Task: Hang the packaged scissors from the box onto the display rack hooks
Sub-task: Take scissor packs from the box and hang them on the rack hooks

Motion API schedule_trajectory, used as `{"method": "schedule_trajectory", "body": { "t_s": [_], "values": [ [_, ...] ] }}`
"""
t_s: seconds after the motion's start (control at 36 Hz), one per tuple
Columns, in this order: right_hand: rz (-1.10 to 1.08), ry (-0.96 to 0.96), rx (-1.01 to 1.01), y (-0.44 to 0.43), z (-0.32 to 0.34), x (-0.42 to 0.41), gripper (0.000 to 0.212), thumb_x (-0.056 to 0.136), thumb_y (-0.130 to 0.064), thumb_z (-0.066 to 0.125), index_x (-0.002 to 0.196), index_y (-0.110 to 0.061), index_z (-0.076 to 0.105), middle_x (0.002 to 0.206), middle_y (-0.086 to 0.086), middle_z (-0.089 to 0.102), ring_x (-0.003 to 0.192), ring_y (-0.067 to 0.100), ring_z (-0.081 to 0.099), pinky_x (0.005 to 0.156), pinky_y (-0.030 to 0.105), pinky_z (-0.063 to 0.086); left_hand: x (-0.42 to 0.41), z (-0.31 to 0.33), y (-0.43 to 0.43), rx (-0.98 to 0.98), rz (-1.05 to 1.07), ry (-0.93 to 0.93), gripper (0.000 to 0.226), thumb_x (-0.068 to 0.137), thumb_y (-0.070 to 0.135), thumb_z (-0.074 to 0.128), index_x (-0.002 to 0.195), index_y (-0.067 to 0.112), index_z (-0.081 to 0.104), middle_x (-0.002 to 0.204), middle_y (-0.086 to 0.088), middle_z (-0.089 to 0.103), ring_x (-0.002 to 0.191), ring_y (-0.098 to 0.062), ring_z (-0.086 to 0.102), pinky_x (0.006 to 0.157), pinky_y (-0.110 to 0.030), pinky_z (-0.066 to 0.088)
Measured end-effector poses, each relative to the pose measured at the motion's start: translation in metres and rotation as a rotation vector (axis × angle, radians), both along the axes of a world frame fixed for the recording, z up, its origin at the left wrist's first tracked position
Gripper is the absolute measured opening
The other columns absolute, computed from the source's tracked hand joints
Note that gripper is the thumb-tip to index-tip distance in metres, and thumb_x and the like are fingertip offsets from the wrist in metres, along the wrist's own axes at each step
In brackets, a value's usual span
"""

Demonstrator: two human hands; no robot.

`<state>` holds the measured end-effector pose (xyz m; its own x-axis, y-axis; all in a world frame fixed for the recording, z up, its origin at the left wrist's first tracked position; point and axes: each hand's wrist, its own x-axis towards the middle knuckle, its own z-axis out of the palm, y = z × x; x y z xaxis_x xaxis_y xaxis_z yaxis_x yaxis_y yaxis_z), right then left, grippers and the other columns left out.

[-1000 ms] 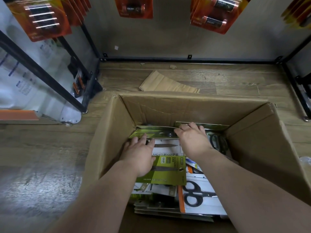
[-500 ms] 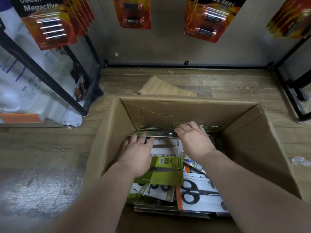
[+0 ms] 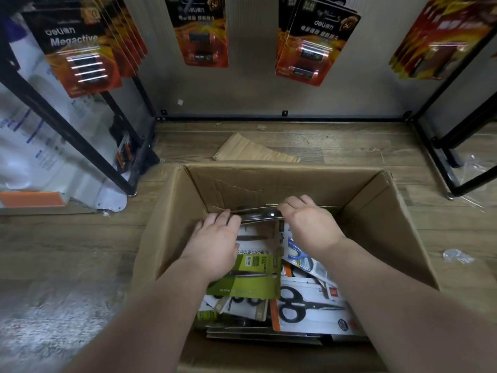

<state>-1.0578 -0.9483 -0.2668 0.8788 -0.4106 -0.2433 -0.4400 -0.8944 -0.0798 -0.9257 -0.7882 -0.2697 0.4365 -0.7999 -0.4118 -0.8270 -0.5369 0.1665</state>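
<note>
Floorboards (image 3: 53, 251) of wood-grain plank spread around the cardboard box (image 3: 172, 224); anything dropped past the box's rim would likely skid on that smooth surface. Behind and to the left of the box stands the display rack (image 3: 80, 141), made of thin black metal bars. Glossy orange battery cards (image 3: 304, 47) hang above the box's far side. The box itself is creased, soft-walled brown corrugate, and its far wall could buckle if a lift drags against it. Inside, close to that far wall, the packaged scissors (image 3: 258, 215) are tilted up on edge. They are stiff flat card with a dark moulded blister, seemingly several held together. The main risk is that they fan apart and the outer cards slip back into the box, since the grip sits only along their top edge. Nearer the box's front lie a green pack (image 3: 250, 278) and a white pack (image 3: 309, 308), slick and overlapping, so easy to snag. The right hand (image 3: 309, 224) curls its fingers over the upright cards and grips them. The left hand (image 3: 215, 243), fingers nearly straight, presses its tips on their left end.
</note>
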Motion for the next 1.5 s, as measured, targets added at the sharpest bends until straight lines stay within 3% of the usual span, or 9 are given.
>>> {"method": "schedule_trajectory", "body": {
  "t_s": [0.14,0.33,0.42,0.56,0.78,0.94,1.25,1.39,1.5],
  "values": [
    [0.022,-0.033,-0.04,0.001,0.012,-0.001,0.064,0.075,0.011,0.054,0.133,-0.015,0.049,0.127,0.001,0.05,0.112,0.024,0.043,0.067,0.034,0.05,-0.003,0.009,-0.001,-0.021,0.017,0.003,0.036,0.101,0.028,0.051,0.134,0.02,0.038,0.161,-0.006,0.026,0.143,-0.027,0.029,0.117,-0.046,0.029],
    [0.051,-0.07,-0.066,0.004,0.026,-0.003,0.06,0.074,0.009,0.059,0.128,-0.016,0.051,0.125,-0.001,0.05,0.111,0.022,0.044,0.068,0.034,0.054,-0.007,0.023,0.0,-0.087,0.079,0.015,0.027,0.098,0.027,0.055,0.118,0.019,0.039,0.137,-0.005,0.048,0.122,-0.026,0.045,0.104,-0.041,0.039],
    [0.067,-0.078,-0.074,0.006,0.031,-0.006,0.059,0.074,0.01,0.057,0.127,-0.016,0.052,0.124,-0.001,0.051,0.11,0.021,0.044,0.065,0.031,0.051,-0.008,0.027,-0.001,-0.123,0.091,0.027,0.037,0.097,0.025,0.057,0.126,0.019,0.036,0.139,-0.006,0.048,0.122,-0.025,0.047,0.105,-0.04,0.04],
    [0.078,-0.088,-0.074,0.009,0.039,-0.009,0.056,0.076,0.009,0.057,0.126,-0.016,0.052,0.124,-0.001,0.051,0.109,0.02,0.044,0.069,0.032,0.053,-0.01,0.031,-0.007,-0.136,0.066,0.027,0.078,0.095,0.029,0.064,0.155,0.023,0.014,0.16,-0.005,0.028,0.143,-0.026,0.032,0.119,-0.043,0.029],
    [0.139,-0.14,-0.105,0.011,0.054,-0.013,0.059,0.079,0.012,0.052,0.131,-0.015,0.051,0.128,0.0,0.051,0.111,0.022,0.045,0.061,0.028,0.039,-0.013,0.03,-0.012,-0.1,0.02,-0.04,0.082,0.097,0.033,0.061,0.159,0.026,0.008,0.166,-0.008,0.014,0.151,-0.027,0.017,0.123,-0.044,0.022],
    [0.199,-0.206,-0.09,0.009,0.061,-0.016,0.056,0.078,0.013,0.054,0.128,-0.013,0.056,0.122,0.003,0.056,0.107,0.024,0.049,0.058,0.029,0.04,-0.015,0.036,-0.015,-0.16,0.029,-0.051,0.081,0.095,0.03,0.063,0.158,0.026,0.011,0.166,-0.006,0.015,0.152,-0.025,0.017,0.123,-0.042,0.019],
    [0.23,-0.236,-0.082,0.007,0.063,-0.014,0.053,0.078,0.011,0.061,0.123,-0.017,0.058,0.118,-0.001,0.057,0.102,0.02,0.05,0.055,0.027,0.037,-0.013,0.043,-0.016,-0.178,0.022,-0.044,0.06,0.099,0.026,0.054,0.154,0.025,0.027,0.151,0.0,0.043,0.14,-0.023,0.035,0.117,-0.038,0.029],
    [0.228,-0.231,-0.084,0.008,0.064,-0.014,0.053,0.081,0.009,0.06,0.126,-0.018,0.055,0.121,-0.002,0.055,0.105,0.019,0.048,0.057,0.027,0.039,-0.014,0.047,-0.016,-0.173,0.031,-0.038,0.041,0.099,0.022,0.053,0.139,0.026,0.042,0.131,0.0,0.052,0.122,-0.022,0.049,0.107,-0.037,0.039],
    [0.218,-0.214,-0.071,0.009,0.064,-0.014,0.056,0.081,0.01,0.059,0.129,-0.017,0.051,0.124,-0.001,0.052,0.108,0.019,0.045,0.067,0.032,0.053,-0.014,0.048,-0.014,-0.188,0.037,-0.011,0.024,0.099,0.018,0.052,0.122,0.023,0.049,0.117,0.0,0.057,0.109,-0.022,0.054,0.093,-0.036,0.044]
  ]
}}
